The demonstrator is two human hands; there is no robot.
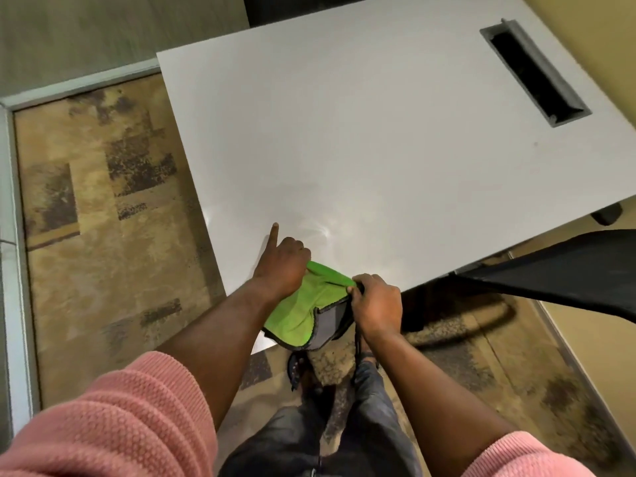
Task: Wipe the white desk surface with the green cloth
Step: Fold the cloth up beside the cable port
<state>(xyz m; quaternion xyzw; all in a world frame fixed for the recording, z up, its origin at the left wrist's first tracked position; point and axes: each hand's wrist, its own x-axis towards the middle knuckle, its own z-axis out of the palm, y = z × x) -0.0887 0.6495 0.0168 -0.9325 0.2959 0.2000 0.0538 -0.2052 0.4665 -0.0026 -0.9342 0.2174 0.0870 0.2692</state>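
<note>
The white desk (361, 139) fills the upper middle of the head view, its near corner pointing toward me. A green cloth (303, 311) with a grey underside and dark trim hangs over that near corner. My left hand (280, 265) grips the cloth's left edge, index finger stretched out over the desk top. My right hand (377, 304) pinches the cloth's right edge just off the desk's front edge. The cloth is pulled between both hands, partly folded, its grey side showing at the bottom.
A dark rectangular cable slot (535, 72) is cut into the desk at the far right. A black chair part (568, 266) juts in from the right, below the desk edge. Patterned brown carpet (103, 218) lies to the left, bounded by a pale frame (13, 235).
</note>
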